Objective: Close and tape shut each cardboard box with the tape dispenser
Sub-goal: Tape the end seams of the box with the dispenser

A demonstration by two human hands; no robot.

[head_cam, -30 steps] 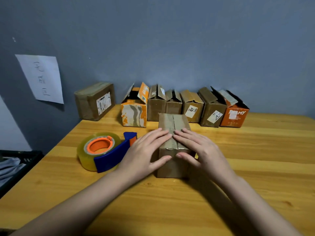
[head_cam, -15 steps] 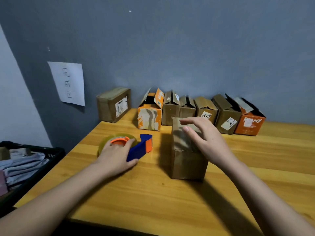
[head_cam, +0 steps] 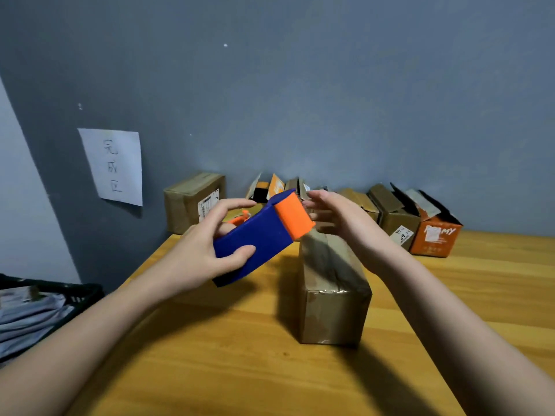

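Note:
A brown cardboard box (head_cam: 332, 291) with its flaps down stands on the wooden table (head_cam: 228, 349) in front of me. My left hand (head_cam: 198, 253) grips the blue and orange tape dispenser (head_cam: 264, 232) and holds it in the air, left of and above the box. The orange end points toward my right hand (head_cam: 339, 217), which hovers above the box's far end, fingers straight, right at the dispenser's tip. The tape roll is mostly hidden behind the dispenser body.
A row of several open boxes (head_cam: 396, 217) lines the grey wall, ending in an orange one (head_cam: 435, 238). A taped box (head_cam: 192, 199) sits at the far left under a paper sign (head_cam: 115, 166). A black crate (head_cam: 45, 307) with cloth stands left of the table.
My left hand has lifted the tape dispenser off the table and brought it up toward the box. My right hand has risen off the box top to the dispenser's tip.

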